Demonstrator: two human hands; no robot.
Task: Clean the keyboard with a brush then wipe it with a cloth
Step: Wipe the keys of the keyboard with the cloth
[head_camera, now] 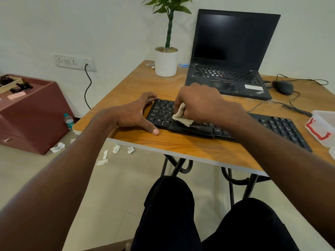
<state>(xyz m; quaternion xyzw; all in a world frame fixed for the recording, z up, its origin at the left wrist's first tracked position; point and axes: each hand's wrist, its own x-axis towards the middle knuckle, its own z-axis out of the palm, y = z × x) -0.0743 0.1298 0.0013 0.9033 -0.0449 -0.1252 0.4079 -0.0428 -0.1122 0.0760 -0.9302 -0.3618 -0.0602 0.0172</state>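
Note:
A black keyboard [279, 126] lies along the front of the wooden table [190, 144]. My right hand [201, 104] is closed around a beige cloth [182, 115] and presses it onto the keys at the keyboard's left part. My left hand [135, 115] grips the keyboard's left end, fingers over the far corner and thumb along the front edge. My right forearm hides the keyboard's middle. No brush shows clearly.
Behind the keyboard an open black laptop [230, 57] stands, with a potted plant [165, 60] to its left and a wired mouse [282, 87] to its right. A clear plastic box with red clip [322, 127] sits at the right edge. Crumpled tissues [116, 149] litter the floor beside a maroon cabinet [30, 113].

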